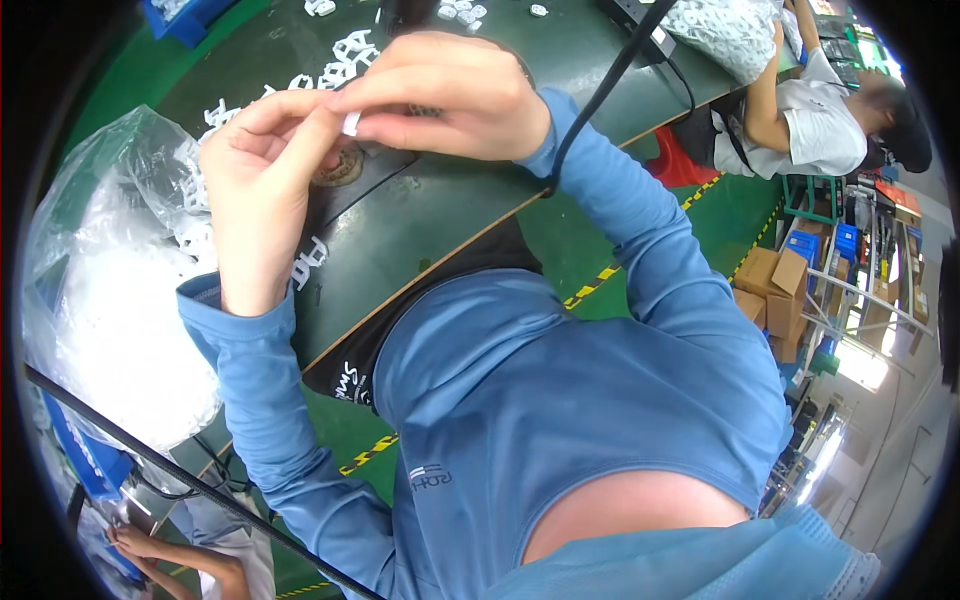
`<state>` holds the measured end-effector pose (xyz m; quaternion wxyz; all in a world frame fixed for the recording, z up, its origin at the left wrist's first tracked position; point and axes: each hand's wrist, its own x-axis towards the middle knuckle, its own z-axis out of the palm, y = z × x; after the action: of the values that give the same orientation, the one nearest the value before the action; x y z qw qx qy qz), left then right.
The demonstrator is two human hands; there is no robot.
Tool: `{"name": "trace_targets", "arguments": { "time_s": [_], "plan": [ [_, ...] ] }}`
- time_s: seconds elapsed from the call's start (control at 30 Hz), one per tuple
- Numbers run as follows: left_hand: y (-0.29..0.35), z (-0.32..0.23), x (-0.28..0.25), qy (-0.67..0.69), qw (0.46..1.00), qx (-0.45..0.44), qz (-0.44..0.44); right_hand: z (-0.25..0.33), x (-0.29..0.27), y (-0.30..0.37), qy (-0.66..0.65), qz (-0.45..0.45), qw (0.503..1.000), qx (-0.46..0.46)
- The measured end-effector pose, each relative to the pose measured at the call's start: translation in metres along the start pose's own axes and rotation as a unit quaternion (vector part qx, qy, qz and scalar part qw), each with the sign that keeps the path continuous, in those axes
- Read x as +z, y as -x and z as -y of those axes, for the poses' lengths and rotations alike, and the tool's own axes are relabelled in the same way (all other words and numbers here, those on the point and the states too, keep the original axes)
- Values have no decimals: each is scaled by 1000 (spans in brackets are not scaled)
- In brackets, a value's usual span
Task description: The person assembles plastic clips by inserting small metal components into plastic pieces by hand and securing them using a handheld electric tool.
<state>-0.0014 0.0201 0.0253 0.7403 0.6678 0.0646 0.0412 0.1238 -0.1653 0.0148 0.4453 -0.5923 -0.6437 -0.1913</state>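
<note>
Grip, head view: left hand (262, 170) and right hand (455, 100) fingertips pinching a small white plastic piece (351, 124) between them. Likely light, stiff, slightly slick, thin spots snappable; hold by edges. Loose white plastic frames (346, 62) beyond grip, on tabletop (470, 190).

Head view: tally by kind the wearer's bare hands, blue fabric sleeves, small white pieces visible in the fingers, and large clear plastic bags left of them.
Bare hands: 2
Blue fabric sleeves: 2
Small white piece: 1
Large clear plastic bag: 1
Total: 6
</note>
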Motion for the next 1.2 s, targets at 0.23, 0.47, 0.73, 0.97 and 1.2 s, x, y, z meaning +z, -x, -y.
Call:
{"name": "trace_targets", "arguments": {
  "time_s": [0.23, 0.47, 0.73, 0.97, 1.2],
  "plan": [
    [5, 4, 14, 107, 992, 69, -18, 27, -4, -11, -55, -70, 980, 178],
    [5, 4, 11, 118, 993, 24, 9, 28, 4, -8, -287, -106, 913, 270],
    [-2, 2, -2, 31, 992, 79, -91, 16, -18, -8, -173, 35, 938, 298],
    [-5, 3, -13, 50, 991, 76, -103, 16, -17, -22, -127, 208, 919, 311],
    [-4, 4, -7, 5, 993, 79, -91, 10, -24, -18, -62, 272, 922, 268]
  ]
}}
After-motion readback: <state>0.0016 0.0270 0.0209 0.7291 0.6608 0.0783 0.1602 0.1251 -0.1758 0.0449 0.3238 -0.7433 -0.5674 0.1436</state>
